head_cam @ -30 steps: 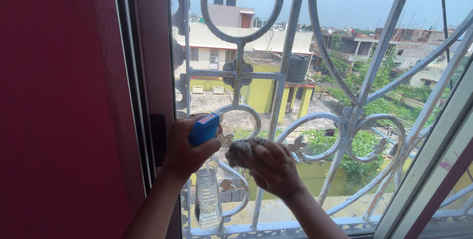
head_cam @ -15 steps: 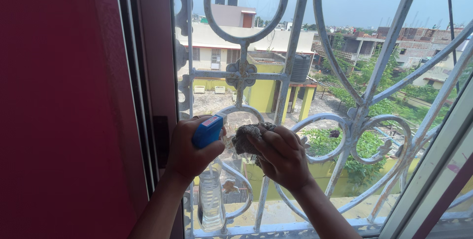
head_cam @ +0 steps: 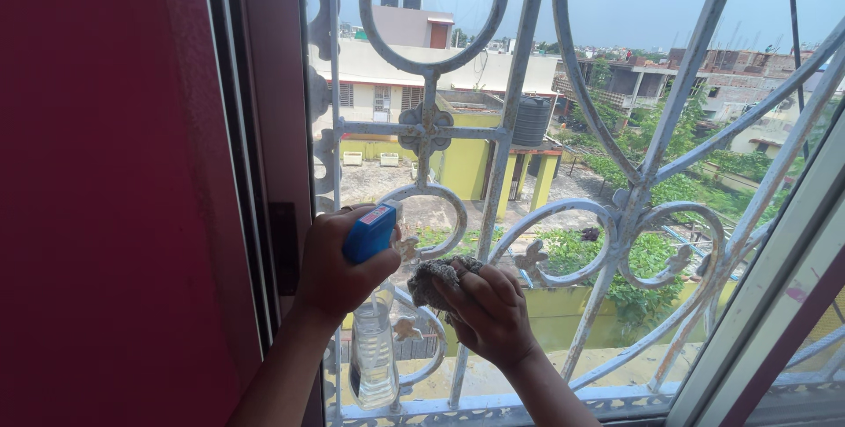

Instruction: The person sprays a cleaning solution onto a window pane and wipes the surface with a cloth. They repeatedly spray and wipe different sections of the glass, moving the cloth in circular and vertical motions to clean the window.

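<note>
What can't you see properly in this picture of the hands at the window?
- Cloth: mostly covered by the right hand, head view, so its full shape is hidden.
- Spray bottle: its trigger sits under the left hand; the fingers wrap the blue head.
- White window grille: cut off by the top and right edges.
- Both forearms: cut off by the bottom edge.
- Distant rooftops: too small for detail.

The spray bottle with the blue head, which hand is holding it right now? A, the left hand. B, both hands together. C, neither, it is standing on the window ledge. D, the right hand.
A: the left hand wraps its fingers around the blue head of the spray bottle, whose clear body hangs below it, while the right hand presses a grey cloth against the white window grille.
</note>
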